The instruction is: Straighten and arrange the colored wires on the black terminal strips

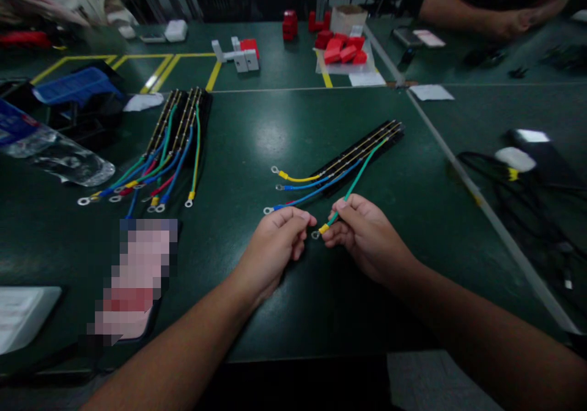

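A black strip (367, 145) lies slantwise on the green table (284, 123), with yellow, blue and green wires (316, 181) running from it toward me, each ending in a ring terminal. My right hand (364, 236) pinches the green wire (360, 178) near its yellow-sleeved ring terminal (320, 231). My left hand (275, 243) is closed in a pinch just left of that terminal, with fingertips close to the red and blue wire end (275, 208). What the left fingers hold is not visible.
A second bundle of black strips with several coloured wires (169, 154) lies to the left, beside a plastic bottle (50, 154) and a blue tray (76, 87). Red blocks (342, 50) sit at the back. Black cables (513, 191) lie right. Another person's arm (486, 10) rests far right.
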Tool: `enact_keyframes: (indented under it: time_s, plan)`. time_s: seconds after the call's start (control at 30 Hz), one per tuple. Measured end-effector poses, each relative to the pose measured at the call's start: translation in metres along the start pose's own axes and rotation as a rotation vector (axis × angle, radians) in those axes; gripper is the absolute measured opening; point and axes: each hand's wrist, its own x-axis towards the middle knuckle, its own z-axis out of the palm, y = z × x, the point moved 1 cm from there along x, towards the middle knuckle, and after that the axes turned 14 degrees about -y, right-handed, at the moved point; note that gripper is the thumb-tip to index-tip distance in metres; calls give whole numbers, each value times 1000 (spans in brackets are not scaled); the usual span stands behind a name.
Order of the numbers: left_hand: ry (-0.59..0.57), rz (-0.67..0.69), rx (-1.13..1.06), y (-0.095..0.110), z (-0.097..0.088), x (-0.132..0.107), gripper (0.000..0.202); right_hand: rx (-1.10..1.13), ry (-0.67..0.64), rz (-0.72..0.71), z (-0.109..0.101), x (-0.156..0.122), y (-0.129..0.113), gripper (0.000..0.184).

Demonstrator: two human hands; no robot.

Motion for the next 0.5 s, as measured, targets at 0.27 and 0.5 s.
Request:
enact_keyframes:
  time_s: [0.27, 0.5]
  plan:
    - [-63, -8, 211, -3, 5, -2, 22, -24, -48, -65, -8, 5, -3, 22]
    - [-269, -197, -208, -3, 4, -1, 27, -5, -93, -61, -9, 4, -5, 21]
